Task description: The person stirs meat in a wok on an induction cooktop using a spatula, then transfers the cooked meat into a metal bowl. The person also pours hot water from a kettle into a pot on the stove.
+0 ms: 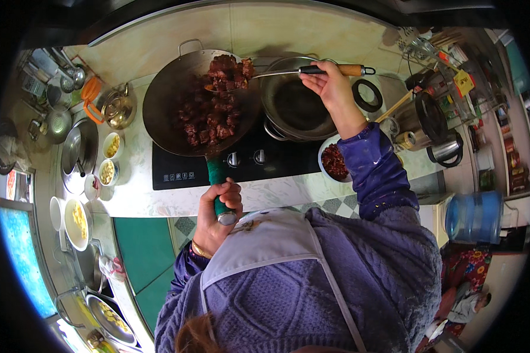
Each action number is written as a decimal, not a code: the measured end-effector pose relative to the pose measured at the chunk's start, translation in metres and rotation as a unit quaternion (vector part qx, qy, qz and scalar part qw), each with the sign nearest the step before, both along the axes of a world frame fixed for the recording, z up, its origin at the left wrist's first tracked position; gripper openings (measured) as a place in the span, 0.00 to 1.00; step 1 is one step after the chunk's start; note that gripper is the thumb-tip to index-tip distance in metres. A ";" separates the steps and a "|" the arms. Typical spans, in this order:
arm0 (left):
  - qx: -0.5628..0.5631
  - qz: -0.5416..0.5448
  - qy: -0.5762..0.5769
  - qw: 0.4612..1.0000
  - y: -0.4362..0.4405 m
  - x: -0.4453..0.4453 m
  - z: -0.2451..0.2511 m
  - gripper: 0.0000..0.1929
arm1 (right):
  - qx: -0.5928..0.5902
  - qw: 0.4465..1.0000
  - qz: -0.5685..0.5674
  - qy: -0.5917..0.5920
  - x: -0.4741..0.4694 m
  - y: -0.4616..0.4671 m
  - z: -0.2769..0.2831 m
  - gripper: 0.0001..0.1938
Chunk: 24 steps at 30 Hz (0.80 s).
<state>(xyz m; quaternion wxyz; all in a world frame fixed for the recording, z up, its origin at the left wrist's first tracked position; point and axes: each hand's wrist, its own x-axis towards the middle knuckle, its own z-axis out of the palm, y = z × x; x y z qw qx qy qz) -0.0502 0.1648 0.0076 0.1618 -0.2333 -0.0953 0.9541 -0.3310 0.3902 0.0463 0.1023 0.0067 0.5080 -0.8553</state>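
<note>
A large wok (159, 112) sits on the left side of the black gas cooktop (190, 173). My left hand (218, 200) grips its green-wrapped handle (216, 170). Dark, glossy chunks of meat (212, 125) lie in the wok. My right hand (329, 86) holds a metal cooking spatula or ladle by its black and wooden handle (350, 70). The tool's head carries a heap of the meat chunks (229, 73) above the wok and is mostly hidden beneath them. Right of the wok, a second dark pan (300, 99) stands under my right forearm.
A bowl of dried red chillies (334, 161) is near my right sleeve. Small bowls of chopped pale ingredients (112, 145) and a metal kettle (118, 107) stand on the left counter. At right are a tall pot (417, 117) and a blue water bottle (473, 217). A person (466, 304) sits farther back.
</note>
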 end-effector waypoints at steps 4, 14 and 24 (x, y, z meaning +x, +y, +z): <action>0.002 -0.004 -0.017 1.000 -0.002 0.000 -0.001 0.06 | 0.011 0.999 -0.037 0.006 0.008 0.039 0.011 0.15; -0.019 -0.012 -0.006 1.000 -0.001 -0.003 -0.001 0.06 | 0.234 0.943 -0.092 0.217 0.046 0.121 -0.023 0.10; -0.033 0.003 0.006 0.999 0.000 -0.001 0.002 0.06 | 0.551 0.731 -0.115 0.386 0.083 0.131 -0.032 0.14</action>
